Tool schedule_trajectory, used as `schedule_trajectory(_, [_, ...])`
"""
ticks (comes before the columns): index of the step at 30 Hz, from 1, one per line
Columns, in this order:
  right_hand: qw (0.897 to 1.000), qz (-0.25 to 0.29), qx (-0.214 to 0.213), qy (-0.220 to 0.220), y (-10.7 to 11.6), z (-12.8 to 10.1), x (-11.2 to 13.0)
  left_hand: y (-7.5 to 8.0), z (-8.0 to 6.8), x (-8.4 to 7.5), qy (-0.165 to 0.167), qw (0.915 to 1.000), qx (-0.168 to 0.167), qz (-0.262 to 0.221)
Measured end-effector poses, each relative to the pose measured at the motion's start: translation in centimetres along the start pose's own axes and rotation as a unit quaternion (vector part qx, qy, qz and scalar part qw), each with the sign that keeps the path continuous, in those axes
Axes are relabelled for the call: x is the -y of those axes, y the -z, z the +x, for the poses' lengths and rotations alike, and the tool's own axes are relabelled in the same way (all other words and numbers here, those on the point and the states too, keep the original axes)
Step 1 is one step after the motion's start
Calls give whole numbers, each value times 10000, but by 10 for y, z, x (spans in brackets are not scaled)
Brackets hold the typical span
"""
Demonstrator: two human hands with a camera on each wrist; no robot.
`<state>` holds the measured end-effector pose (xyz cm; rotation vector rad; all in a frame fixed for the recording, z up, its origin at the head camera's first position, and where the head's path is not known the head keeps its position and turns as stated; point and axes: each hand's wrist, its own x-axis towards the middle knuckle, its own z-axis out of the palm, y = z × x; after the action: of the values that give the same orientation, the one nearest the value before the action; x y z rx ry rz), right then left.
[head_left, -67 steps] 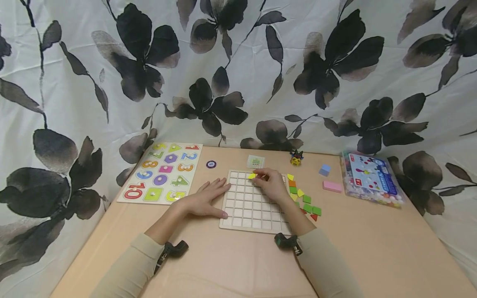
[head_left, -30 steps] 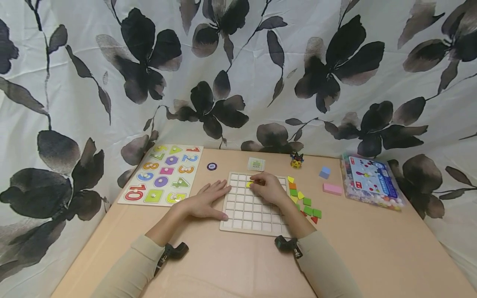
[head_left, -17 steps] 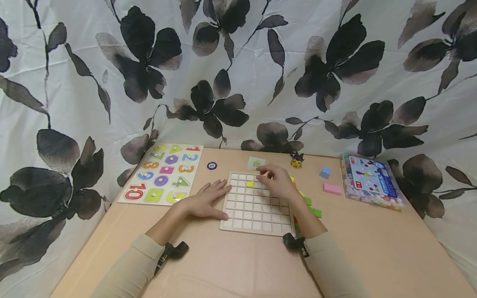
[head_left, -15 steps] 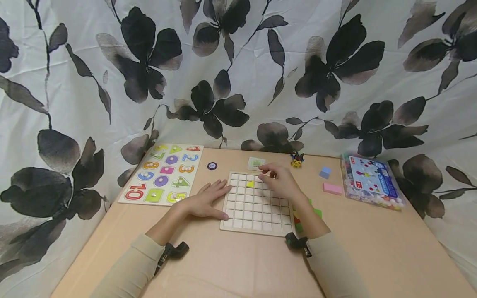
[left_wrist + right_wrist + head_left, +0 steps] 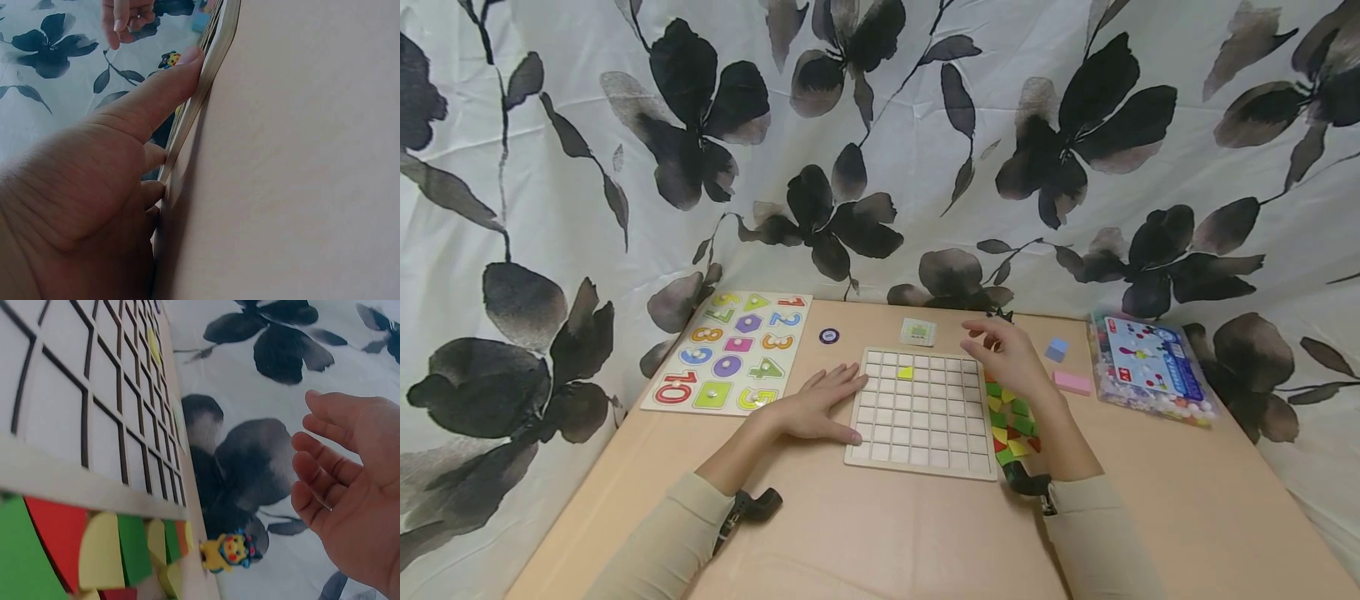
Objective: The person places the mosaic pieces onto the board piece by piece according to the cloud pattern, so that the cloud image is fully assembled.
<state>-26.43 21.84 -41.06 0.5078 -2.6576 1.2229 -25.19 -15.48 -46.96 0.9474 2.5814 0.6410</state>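
Flowered cloth hangs behind a tan counter [image 5: 880, 533], and the right hand [image 5: 1009, 357] hovers above it with fingers loose and spread, holding nothing; the right wrist view shows the bare palm plainly. Directly below and slightly toward the person lies the heap of coloured tiles [image 5: 1011, 421], green, yellow, red and orange, strung in a line running away from the person along the right edge of the grid board [image 5: 921, 412]. So the tiles sit under the wrist side of that hand, closer to the body than the fingertips, and the right hand is much the nearer of the two.

Left hand [image 5: 816, 404] lies flat on the counter, fingers straight, fingertips pressed against the board's left edge; the left wrist view shows a finger laid along that rim.

One yellow tile [image 5: 906, 372] sits in a cell in the second row from the far edge, left of the right hand. Beyond the hand: a small card [image 5: 917, 331], a blue block [image 5: 1056, 348], a pink block [image 5: 1071, 382], a plastic box [image 5: 1146, 367]. Far left, a number puzzle [image 5: 730, 348].
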Motion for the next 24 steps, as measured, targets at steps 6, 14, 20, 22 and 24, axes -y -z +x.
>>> schedule_trajectory(6, [9991, -196, -65, -364, 9, -4, -11, -1, 1, 0, 9, 10000, 2, -8])
schedule_trajectory(14, [9946, -218, 18, -1015, 13, -8, -25, -1, 1, 0, 43, 10000, 3, -6])
schedule_trajectory(20, [9857, -116, 213, -1668, 14, -10, -38, 0, 0, -1, 18, 10000, 3, -17])
schedule_trajectory(22, [9843, -84, 293, -1740, 14, -10, -42, 0, 0, -1, 27, 10000, 10, -7])
schedule_trajectory(24, [9836, -68, 350, -1769, 13, -10, -45, 0, 0, -1, 20, 10000, 1, -4])
